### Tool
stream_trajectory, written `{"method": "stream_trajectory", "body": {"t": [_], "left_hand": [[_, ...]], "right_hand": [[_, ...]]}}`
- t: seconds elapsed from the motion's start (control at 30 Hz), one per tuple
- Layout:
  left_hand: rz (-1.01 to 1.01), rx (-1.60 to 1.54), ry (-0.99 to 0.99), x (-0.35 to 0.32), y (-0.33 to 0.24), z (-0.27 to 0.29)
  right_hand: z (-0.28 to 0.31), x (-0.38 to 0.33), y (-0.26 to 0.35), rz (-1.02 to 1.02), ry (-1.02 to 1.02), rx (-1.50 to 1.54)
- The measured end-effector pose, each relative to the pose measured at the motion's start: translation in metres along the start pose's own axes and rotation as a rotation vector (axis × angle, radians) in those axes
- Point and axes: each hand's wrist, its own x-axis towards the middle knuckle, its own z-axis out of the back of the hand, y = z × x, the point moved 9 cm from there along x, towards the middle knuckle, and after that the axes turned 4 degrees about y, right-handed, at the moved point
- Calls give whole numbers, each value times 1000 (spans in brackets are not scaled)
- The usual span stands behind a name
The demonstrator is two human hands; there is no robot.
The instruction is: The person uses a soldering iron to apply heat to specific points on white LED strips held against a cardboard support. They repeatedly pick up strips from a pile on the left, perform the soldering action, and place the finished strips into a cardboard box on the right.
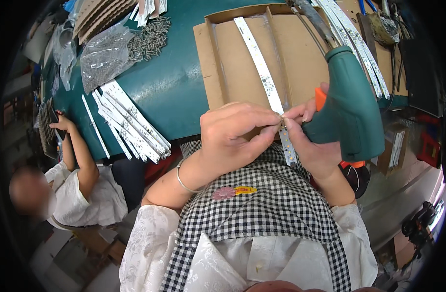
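Note:
A long white LED circuit strip lies lengthwise on a cardboard tray, its near end hanging past the edge towards my apron. My left hand is closed in a pinch over the strip's near part; a tiny part seems to sit at the fingertips, too small to name. My right hand has its thumb and finger at the same spot, touching the strip. In its palm rests the grip of a green pistol-shaped soldering gun with an orange trigger. The gun's metal rods point away from me.
Left on the green table lie a pile of LED strips, a clear bag and loose small metal parts. More strips lie at the far right. Another person works at the left.

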Motion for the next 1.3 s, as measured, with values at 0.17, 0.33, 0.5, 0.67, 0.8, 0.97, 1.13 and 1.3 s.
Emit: {"method": "stream_trajectory", "body": {"t": [0.17, 0.33, 0.5, 0.67, 0.8, 0.97, 1.13, 1.3], "left_hand": [[23, 270, -19, 10, 13, 11], [-20, 493, -71, 28, 36, 18], [10, 528, -71, 28, 48, 15], [17, 530, -48, 30, 51, 13], [17, 517, -38, 30, 51, 14], [-2, 513, -27, 29, 55, 15], [3, 499, -13, 28, 55, 13], [-30, 533, -13, 27, 52, 11]], "right_hand": [[8, -6, -24, -95, -41, -98], [22, -11, -36, -230, -295, 203], [22, -11, -40, -214, -271, 250], [7, -23, -71, -600, -382, 895], [18, -28, -56, -501, -91, -35], [17, -25, -54, -482, -71, -84], [17, -23, -51, -463, -68, -107], [20, -21, -47, -410, -139, -61]]}}
